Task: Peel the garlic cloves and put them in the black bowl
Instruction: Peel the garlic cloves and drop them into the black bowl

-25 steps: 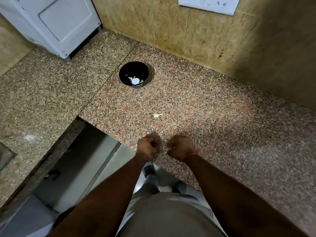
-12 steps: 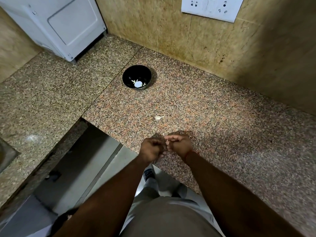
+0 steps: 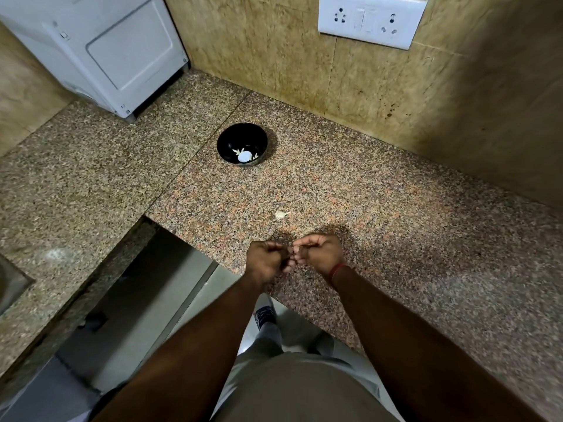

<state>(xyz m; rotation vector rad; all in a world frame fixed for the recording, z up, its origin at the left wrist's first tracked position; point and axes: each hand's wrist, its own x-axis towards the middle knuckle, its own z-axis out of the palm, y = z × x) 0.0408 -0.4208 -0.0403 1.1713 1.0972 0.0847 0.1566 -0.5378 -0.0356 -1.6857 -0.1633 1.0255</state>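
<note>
at counter (image 3: 396, 208) edge, left hand (image 3: 264, 259) and right hand (image 3: 320, 254) meet, fingers curled; pinched item hidden, cannot tell what.

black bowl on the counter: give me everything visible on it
The black bowl is small, round and glossy, looking like glazed ceramic or melamine. It stands upright on the speckled granite counter, near a seam in the stone and well beyond both hands, which do not touch it. Inside, at the bottom toward the near side, lie a few pale pieces: one rounded whitish lump and some thin slivers, likely garlic, though too small to tell. No chips or cracks show.
</note>
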